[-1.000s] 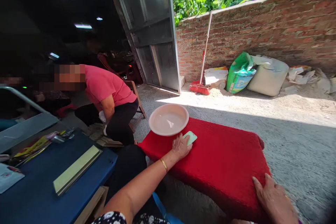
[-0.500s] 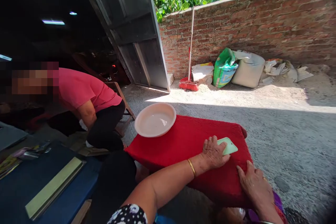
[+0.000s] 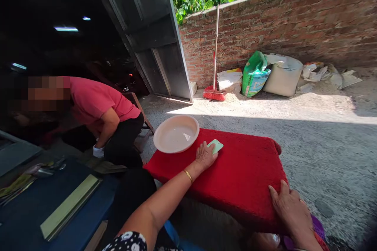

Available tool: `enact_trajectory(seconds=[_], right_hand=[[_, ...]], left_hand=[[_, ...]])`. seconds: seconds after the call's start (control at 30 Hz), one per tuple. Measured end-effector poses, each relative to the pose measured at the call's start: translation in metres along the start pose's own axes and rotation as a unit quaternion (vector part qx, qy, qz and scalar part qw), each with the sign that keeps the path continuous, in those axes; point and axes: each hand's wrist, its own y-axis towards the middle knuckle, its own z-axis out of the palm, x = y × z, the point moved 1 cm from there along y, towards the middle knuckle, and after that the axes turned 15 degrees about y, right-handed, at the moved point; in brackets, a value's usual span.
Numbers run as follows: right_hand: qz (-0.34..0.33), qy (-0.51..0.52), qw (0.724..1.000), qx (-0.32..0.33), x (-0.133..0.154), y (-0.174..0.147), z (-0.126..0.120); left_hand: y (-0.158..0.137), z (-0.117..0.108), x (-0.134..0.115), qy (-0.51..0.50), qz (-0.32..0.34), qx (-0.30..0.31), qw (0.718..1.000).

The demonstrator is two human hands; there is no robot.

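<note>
Your left hand grips a green piece; your right hand lies open, fingers spread, on the right end of the red cloth. Pink basin sits on the cloth's far left corner, glint inside, can't tell if it's water. Green piece is on the cloth just right of the basin, free end pointing away and right; pale, smooth, round-cornered, partly under your fingers. Cloth looks fuzzy, long axis roughly left to right.
</note>
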Motion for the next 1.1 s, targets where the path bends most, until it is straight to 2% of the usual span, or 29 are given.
enact_trajectory(seconds=[0.1, 0.2, 0.3, 0.47, 0.53, 0.63, 0.73, 0.87, 1.0, 1.1], right_hand=[[0.009, -0.009, 1.0, 0.0, 0.002, 0.0, -0.001], [0.027, -0.021, 0.999, 0.011, 0.006, -0.002, -0.006], [0.038, -0.032, 0.999, 0.014, 0.01, -0.003, -0.008], [0.015, -0.044, 0.999, -0.012, 0.008, -0.005, -0.003], [0.004, -0.052, 0.999, -0.017, 0.006, -0.006, -0.001], [-0.007, -0.067, 0.997, -0.027, 0.005, -0.006, -0.001], [-0.007, -0.065, 0.997, -0.028, 0.004, -0.005, -0.002], [0.009, -0.041, 0.999, -0.016, 0.004, -0.003, -0.001], [0.003, -0.041, 0.999, -0.027, 0.003, -0.004, 0.001], [-0.002, -0.045, 0.998, -0.038, 0.004, -0.005, 0.0]], left_hand=[[-0.009, 0.002, 0.036, 0.0, -0.057, 0.007, 0.998], [-0.011, 0.001, 0.034, -0.001, -0.068, 0.005, 0.998], [-0.007, -0.005, -0.005, -0.02, -0.026, -0.011, 0.999], [-0.006, -0.013, -0.11, -0.053, 0.132, -0.03, 0.989], [-0.009, -0.012, -0.144, -0.061, 0.187, -0.043, 0.98], [-0.006, -0.008, -0.167, -0.063, 0.219, -0.056, 0.972], [0.005, -0.005, -0.149, -0.047, 0.191, -0.039, 0.98], [0.02, -0.006, -0.075, -0.017, 0.087, -0.015, 0.996], [0.018, -0.007, 0.003, 0.01, -0.03, -0.007, 0.999], [0.011, -0.005, 0.028, 0.014, -0.054, -0.007, 0.998]])
